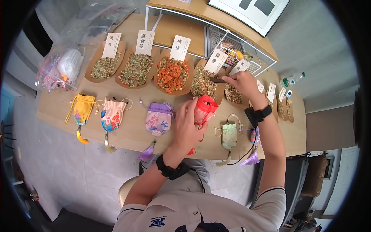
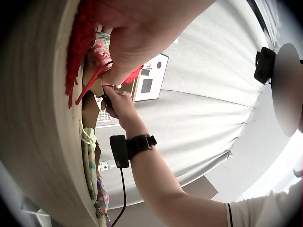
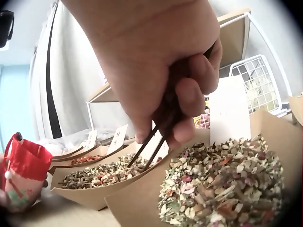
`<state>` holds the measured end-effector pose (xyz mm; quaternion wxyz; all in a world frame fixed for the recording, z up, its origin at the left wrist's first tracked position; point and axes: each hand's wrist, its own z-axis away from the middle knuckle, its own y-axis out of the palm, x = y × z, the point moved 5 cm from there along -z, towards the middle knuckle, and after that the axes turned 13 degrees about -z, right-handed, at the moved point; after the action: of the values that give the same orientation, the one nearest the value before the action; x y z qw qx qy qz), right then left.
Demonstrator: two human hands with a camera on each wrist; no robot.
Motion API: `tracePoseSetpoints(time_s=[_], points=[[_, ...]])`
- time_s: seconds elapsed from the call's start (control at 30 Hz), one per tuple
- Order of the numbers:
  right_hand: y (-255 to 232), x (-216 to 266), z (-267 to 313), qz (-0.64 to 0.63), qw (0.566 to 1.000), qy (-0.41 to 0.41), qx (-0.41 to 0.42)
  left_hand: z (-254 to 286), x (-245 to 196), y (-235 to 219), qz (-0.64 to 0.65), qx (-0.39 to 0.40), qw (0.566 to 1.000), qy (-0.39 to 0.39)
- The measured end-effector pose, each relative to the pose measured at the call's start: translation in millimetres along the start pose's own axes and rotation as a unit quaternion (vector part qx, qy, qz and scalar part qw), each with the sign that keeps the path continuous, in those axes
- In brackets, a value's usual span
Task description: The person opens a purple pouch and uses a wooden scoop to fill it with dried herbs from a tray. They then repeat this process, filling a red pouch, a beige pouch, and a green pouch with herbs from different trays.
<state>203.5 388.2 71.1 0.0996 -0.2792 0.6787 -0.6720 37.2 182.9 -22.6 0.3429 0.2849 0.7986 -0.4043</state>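
Observation:
My left hand (image 1: pixel 186 125) grips a small drawstring pouch (image 1: pixel 205 110) with a red top and a floral pink body. In the right wrist view the red pouch (image 3: pixel 27 165) stands upright, its mouth at the top. A red tassel (image 2: pixel 81 52) hangs below it in the left wrist view. My right hand (image 1: pixel 247 85) holds dark, thin tongs (image 1: pixel 218 80), fingers curled round them. Their two tips reach into the dried herb mix (image 3: pixel 109 175) in a brown paper tray (image 3: pixel 90 197). Another paper tray of chopped herbs (image 3: pixel 222 184) lies beneath the right hand.
Yellow (image 1: pixel 83 108), pale pink (image 1: pixel 113 114), purple (image 1: pixel 158 118) and green (image 1: pixel 229 136) pouches lie along the table's front edge. More labelled trays, one with orange-red pieces (image 1: pixel 172 74), line the back. Behind them stand a white-framed shelf (image 1: pixel 177 33) and a bottle (image 1: pixel 292 79).

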Motion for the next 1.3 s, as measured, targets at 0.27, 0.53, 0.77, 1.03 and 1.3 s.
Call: tracePoseSetpoints(time_s=[0.27,0.53,0.77,1.03,1.3], points=[[21,7,-7,-0.006,1.0,-0.01,0.018,-1,-1,0,0.007,0.003,1.0,-0.004],[23,20,-5,-0.013,0.999,-0.04,-0.007,-1,-1,-1,0.0,-0.002,1.0,0.002],[22,28,6,-0.018,0.998,-0.052,-0.037,-1,-2,-1,0.005,-0.002,1.0,0.002],[-5,25,19,-0.082,0.992,-0.049,-0.088,0,0,0,0.017,0.006,1.0,-0.008],[-32,55,62,-0.141,0.984,-0.087,-0.072,-1,-2,-2,0.007,-0.001,1.0,-0.001]])
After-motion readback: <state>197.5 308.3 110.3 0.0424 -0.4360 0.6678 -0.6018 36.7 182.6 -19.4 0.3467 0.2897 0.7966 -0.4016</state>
